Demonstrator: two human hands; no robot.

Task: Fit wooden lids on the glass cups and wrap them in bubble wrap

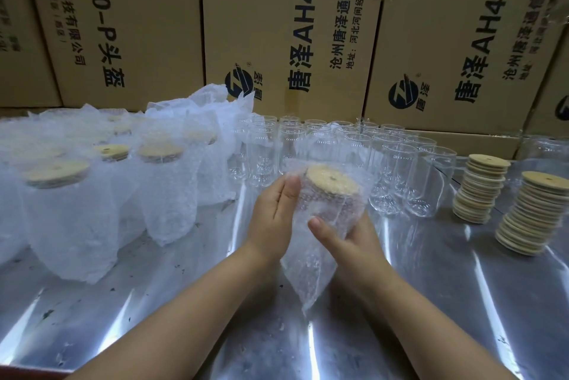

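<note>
The person holds one cup (pixel 334 205) in both hands just above the middle of the shiny counter (pixel 172 312). It is tilted, with the top end uppermost. A lid (pixel 332 180) with a small hole in its middle sits on the mouth. Wrap (pixel 308 275) goes all round the glass and stands up past the lid, and a loose tail of it hangs down between the wrists. I cannot tell whether that tail reaches the counter.

The left hand (pixel 274 216) lies flat against the left side of the wrap with its fingers straight and together, so its grip is released and it only presses. The right hand (pixel 354 238) comes in from below and to the right, with its thumb laid across the front of the wrap. Its other fingers are hidden behind, so its grip is grasping the cup through the plastic.

To the left, wrapped cups (pixel 74 213) stand upright in a cluster, each topped with a lid under the film. Behind the hands are rows of bare cups (pixel 397 170) — upright and with no lids. On the right are two lid stacks (pixel 480 188), and the nearer one leans a little. Boxes (pixel 292 25) printed with dark lettering are piled like a wall along the back of the counter.
</note>
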